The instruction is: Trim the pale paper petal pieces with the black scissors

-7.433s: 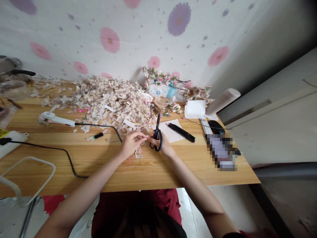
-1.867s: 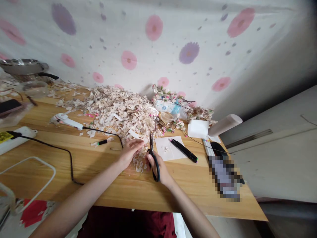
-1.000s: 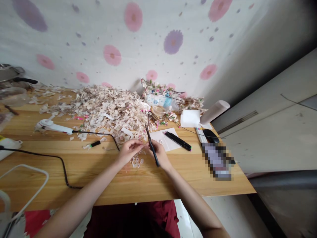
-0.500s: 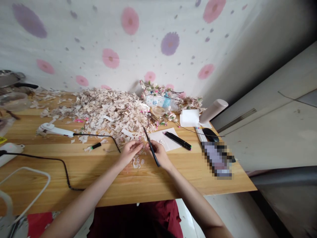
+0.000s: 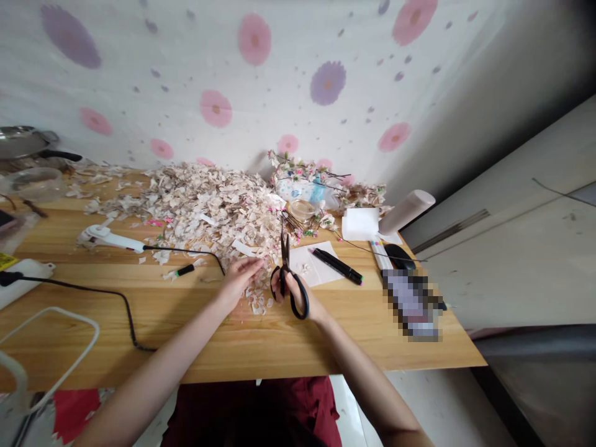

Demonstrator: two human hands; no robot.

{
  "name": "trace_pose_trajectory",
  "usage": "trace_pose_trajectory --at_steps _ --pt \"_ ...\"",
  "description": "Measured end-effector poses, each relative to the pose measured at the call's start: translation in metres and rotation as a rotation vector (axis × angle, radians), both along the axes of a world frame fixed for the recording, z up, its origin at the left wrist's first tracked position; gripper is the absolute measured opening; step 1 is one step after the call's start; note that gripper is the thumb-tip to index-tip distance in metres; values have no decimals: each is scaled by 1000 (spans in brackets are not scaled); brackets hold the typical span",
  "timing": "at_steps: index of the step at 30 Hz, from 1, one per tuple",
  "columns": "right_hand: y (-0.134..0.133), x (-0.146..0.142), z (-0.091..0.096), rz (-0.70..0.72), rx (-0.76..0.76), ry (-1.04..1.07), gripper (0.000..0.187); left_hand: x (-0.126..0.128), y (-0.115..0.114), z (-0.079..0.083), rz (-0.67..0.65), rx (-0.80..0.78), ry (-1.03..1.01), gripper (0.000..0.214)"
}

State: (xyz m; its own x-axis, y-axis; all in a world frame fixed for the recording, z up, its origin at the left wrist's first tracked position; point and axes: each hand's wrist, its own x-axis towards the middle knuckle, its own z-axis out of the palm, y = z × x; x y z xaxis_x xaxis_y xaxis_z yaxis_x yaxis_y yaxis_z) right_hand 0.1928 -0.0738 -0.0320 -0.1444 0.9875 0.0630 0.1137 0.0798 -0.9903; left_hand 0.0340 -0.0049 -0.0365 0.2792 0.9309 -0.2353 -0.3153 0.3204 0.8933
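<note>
My right hand (image 5: 300, 293) is closed round the handles of black scissors (image 5: 285, 268), whose blades point up toward the back of the table. My left hand (image 5: 238, 280) rests just left of the blades with fingers curled in a pinch over small pale petal scraps (image 5: 259, 302) lying on the wooden table (image 5: 186, 323). What the left fingertips hold is too small to name. A big heap of pale paper petals (image 5: 205, 202) lies behind both hands.
A white glue gun (image 5: 109, 237) with a black cord lies at left, beside a small green-tipped marker (image 5: 184, 270). A black marker (image 5: 338, 266) lies on white paper (image 5: 311, 264) at right. A phone (image 5: 412, 304), white cylinder (image 5: 410, 211) and flower sprigs (image 5: 321, 180) sit beyond. A pan (image 5: 28, 141) stands far left.
The scissors have swung from a leftward slant to nearly upright, with the handles now showing open loops. My left hand has slid slightly left and down over the scraps.
</note>
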Motion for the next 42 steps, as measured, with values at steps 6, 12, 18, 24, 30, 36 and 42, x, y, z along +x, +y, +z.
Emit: trace_pose_trajectory --at_steps 6,12,18,24,30,36,42 --pt "-8 -14 2 59 -10 -97 58 -2 4 10 66 -52 -137 37" --pt "-12 -23 12 36 -7 -232 54 -3 3 12 125 -41 -180 39" --pt "-12 -28 17 79 -3 -278 62 -3 0 13 142 4 -140 38" --pt "-11 -27 15 73 12 -272 63 -1 -5 16 165 52 -80 35" --pt "-11 -24 15 104 7 -281 69 -1 -5 15 175 114 -54 33" --pt "-12 -22 20 155 10 -277 72 -1 -5 10 192 168 -38 30" --pt "-12 -22 22 148 5 -270 72 -1 -5 7 195 177 -27 29"
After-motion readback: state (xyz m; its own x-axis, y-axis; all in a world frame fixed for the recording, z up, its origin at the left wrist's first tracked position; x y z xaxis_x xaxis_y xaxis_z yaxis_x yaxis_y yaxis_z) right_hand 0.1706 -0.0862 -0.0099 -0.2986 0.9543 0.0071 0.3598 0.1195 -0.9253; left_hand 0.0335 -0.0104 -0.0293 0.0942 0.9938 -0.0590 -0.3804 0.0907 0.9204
